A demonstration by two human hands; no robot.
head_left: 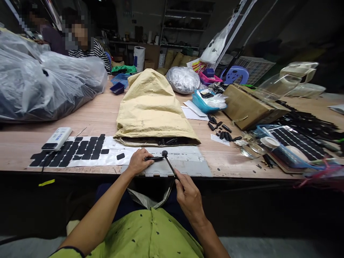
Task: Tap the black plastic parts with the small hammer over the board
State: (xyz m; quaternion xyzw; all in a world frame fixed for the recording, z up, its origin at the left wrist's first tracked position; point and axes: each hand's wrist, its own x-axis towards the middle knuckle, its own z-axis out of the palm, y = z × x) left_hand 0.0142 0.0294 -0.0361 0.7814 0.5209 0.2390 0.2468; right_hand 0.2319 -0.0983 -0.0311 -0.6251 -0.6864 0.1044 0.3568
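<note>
Seated person at a wooden worktop (102, 114), head view: the left hand (139, 162) is resting on a grey plate (188, 165) at the near edge, its grip narrow and pinching one end of a thin black strip (156, 158), which is lying flat on the plate and pointing to the right; the right hand (188, 195) is hanging just off the near edge, its grip wrapping the thin handle of a small hammer (165, 154), whose round head is sitting just beside the free end of the black strip, though whether the two are touching cannot be told; a yellow sack (152, 107) is lying directly behind the plate with its open mouth facing the person; a white sheet (113, 157) carrying rows of black pads (80, 148) is lying to the left, with a remote control (57, 138) at its far corner; a clear plastic bag (40, 82) is filling the left end; a cardboard box (245, 105), loose black pieces (224, 134) and a solar panel (295, 141) are lying to the right; two other people are sitting at the far left.
</note>
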